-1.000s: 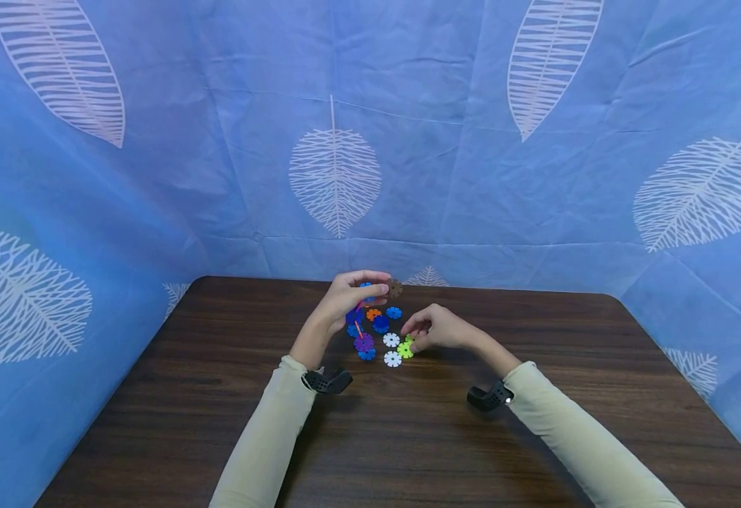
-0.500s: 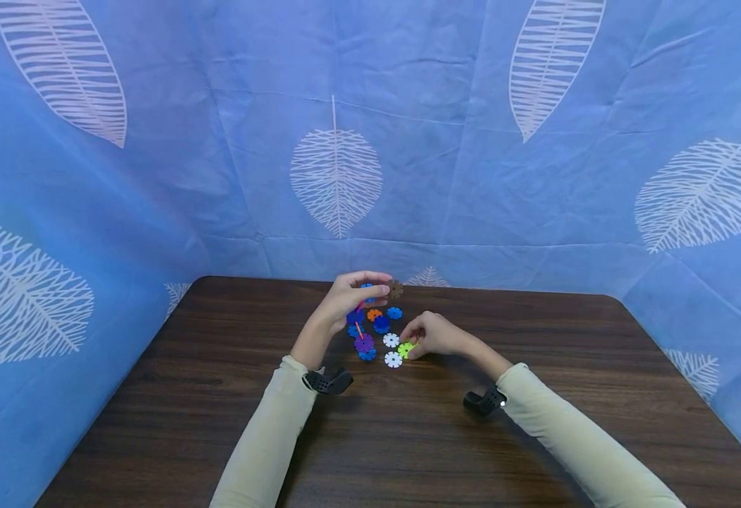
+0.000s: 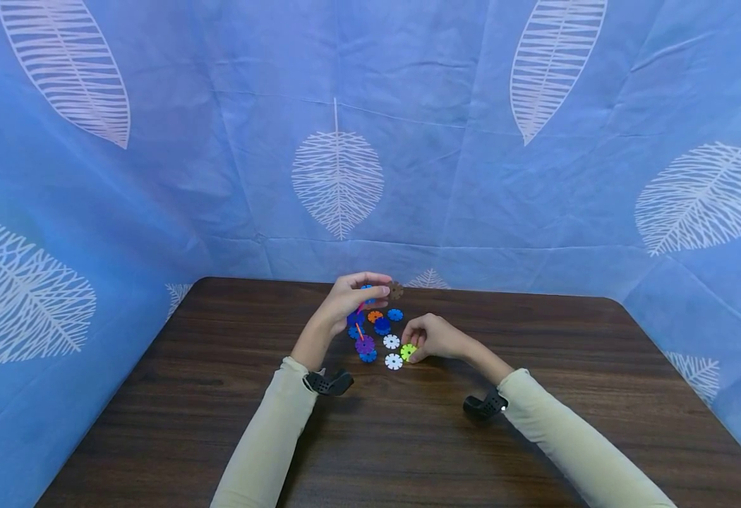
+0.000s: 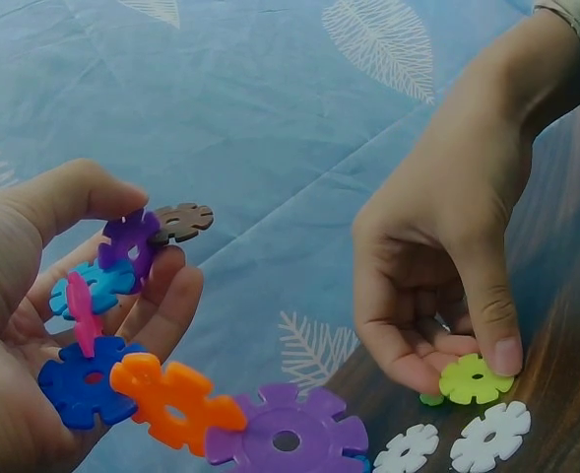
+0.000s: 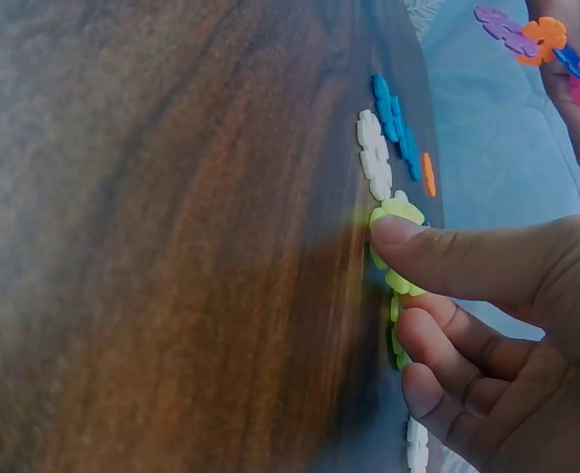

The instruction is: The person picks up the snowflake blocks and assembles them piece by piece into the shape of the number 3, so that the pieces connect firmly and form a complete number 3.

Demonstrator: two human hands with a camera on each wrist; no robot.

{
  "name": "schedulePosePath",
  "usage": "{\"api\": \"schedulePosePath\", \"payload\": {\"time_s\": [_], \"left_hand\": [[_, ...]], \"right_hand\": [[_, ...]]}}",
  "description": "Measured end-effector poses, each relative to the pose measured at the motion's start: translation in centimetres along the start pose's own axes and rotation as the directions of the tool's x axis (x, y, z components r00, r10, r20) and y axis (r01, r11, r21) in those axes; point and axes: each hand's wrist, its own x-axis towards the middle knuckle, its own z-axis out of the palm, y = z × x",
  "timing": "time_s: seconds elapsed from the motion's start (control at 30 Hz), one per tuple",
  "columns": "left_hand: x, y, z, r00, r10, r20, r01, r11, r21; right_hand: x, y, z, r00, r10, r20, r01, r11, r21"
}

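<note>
My left hand is raised above the far part of the table and grips a chain of interlocking flower-shaped plastic discs. In the left wrist view its thumb and fingers pinch a purple disc joined to a brown disc. Light blue, pink, dark blue and orange discs follow, ending in a purple disc that hangs lowest. Low over the table, my right hand pinches a yellow-green disc between thumb and fingers. Another green disc shows beneath its fingers in the right wrist view.
Two white discs lie beside the right hand. Blue discs and an orange disc lie farther back on the dark wooden table. A blue leaf-patterned cloth hangs behind the table's far edge.
My right hand has come down slightly, and its fingers have closed on the yellow-green disc, which has shifted a little to the right. The left hand with its chain stays nearly still.
</note>
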Motion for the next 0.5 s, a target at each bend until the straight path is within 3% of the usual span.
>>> {"api": "schedulePosePath", "payload": {"time_s": [0.2, 0.5], "left_hand": [[0.0, 0.1, 0.1, 1.000, -0.003, -0.005, 0.003, 0.999, -0.041], [0.2, 0.0, 0.1, 1.000, 0.000, -0.012, -0.001, 0.997, -0.073]], "right_hand": [[-0.1, 0.5, -0.1, 1.000, -0.004, -0.010, 0.005, 0.997, 0.082], [-0.2, -0.5, -1.0, 0.993, 0.008, -0.119, 0.006, 0.993, 0.119]]}}
